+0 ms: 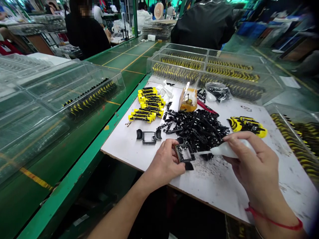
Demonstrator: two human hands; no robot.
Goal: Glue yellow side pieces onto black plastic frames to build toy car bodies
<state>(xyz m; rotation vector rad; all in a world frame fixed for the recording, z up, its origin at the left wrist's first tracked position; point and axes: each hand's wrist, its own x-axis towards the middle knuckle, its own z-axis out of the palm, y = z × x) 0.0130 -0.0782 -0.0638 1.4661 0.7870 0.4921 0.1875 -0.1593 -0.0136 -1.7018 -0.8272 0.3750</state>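
My left hand (167, 161) is closed round the edge of a black plastic frame (184, 152) with curved black ends, tilted above the white board (211, 189). A white squeeze bottle (233, 149) with a long thin nozzle is gripped in my right hand (256, 162). Its nozzle tip points at the frame's right edge; whether it touches I cannot tell. Just beyond my hands lies a heap of small black plastic parts (199, 126). To the left of the heap, a similar black frame (149, 137) rests flat on the board.
Yellow-and-black pieces (149, 104) lie in a row at back left, with more (246, 126) at right. A yellowish container (188, 100) stands behind the heap. Clear trays (204, 71) filled with such pieces line the back and right. A green conveyor (109, 106) runs along the left. Two people sit beyond.
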